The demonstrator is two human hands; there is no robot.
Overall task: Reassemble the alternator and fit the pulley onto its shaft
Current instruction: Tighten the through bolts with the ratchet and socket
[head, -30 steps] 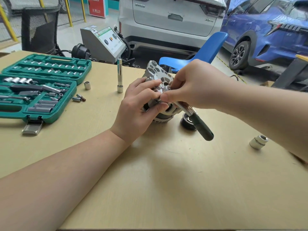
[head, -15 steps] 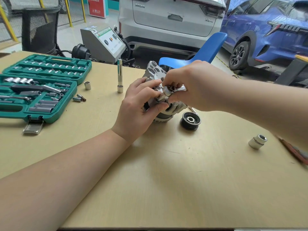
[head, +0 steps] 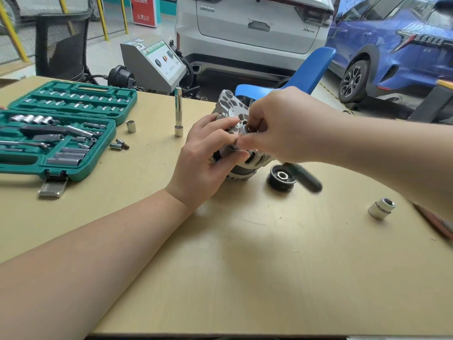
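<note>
— Where is the alternator [head: 241,133]?

— Mid-table [head: 245,266], toward the far edge. Your left hand [head: 203,163] curls around its near side. Your right hand [head: 277,123] pinches a ratchet [head: 304,177] against its top; the handle is blurred.

— And the pulley [head: 282,179]?

— Lying flat just right of it, apart from the socket [head: 382,207] near the right edge.

We see bare table [head: 245,266] near us; the pulley [head: 281,178] and 1 socket [head: 382,208] block the right.
</note>
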